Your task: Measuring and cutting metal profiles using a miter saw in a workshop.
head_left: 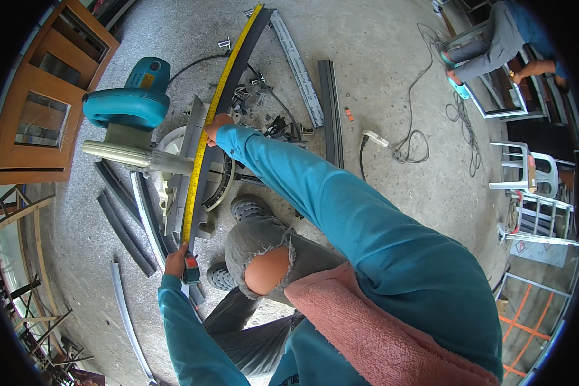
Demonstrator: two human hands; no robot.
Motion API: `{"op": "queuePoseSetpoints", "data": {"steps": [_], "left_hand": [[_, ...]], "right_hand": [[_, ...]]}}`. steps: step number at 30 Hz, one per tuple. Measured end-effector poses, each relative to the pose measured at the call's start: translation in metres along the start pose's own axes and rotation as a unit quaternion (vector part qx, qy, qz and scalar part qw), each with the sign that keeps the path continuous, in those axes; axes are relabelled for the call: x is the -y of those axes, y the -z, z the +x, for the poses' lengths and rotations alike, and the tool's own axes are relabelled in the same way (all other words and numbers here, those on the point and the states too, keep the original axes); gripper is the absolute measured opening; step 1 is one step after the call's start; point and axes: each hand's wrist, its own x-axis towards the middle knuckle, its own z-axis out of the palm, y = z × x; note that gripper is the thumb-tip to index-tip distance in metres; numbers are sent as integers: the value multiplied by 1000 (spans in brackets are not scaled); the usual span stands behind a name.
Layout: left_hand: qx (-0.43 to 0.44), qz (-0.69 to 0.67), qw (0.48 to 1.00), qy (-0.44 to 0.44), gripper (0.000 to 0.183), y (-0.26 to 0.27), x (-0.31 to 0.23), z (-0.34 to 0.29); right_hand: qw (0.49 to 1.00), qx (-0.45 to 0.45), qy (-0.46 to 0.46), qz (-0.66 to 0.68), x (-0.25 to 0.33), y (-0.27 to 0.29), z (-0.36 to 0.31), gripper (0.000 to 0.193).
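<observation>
My left hand [175, 262] grips the tape measure case [191, 267] at the near end of a long dark metal profile [245, 56]. From it the yellow tape blade [190, 196] runs out along the profile to its far end. My right hand [218, 127] is closed around the blade and the profile's edge, partway along; its fingertips are partly hidden. The profile lies across the base of a teal miter saw [130, 103], against its fence [193, 128]. The saw head stands to the left of the profile.
Offcuts [278, 126] and a pale strip [297, 67] lie beyond the saw. Dark profiles [331, 112] rest on the floor, more on the left. A power cord [410, 138] trails at right. Another person [495, 42] works at far right near plastic chairs [524, 168]. Wooden doors [42, 122] stand left.
</observation>
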Motion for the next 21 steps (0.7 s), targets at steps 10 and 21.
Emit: {"op": "queuePoseSetpoints", "data": {"steps": [10, 21], "left_hand": [[1, -13, 997, 82, 54, 7, 1, -3], [-106, 46, 992, 43, 55, 5, 9, -7]], "right_hand": [[999, 33, -22, -2, -4, 0, -11, 20], [998, 47, 13, 28, -6, -14, -9, 19]]}}
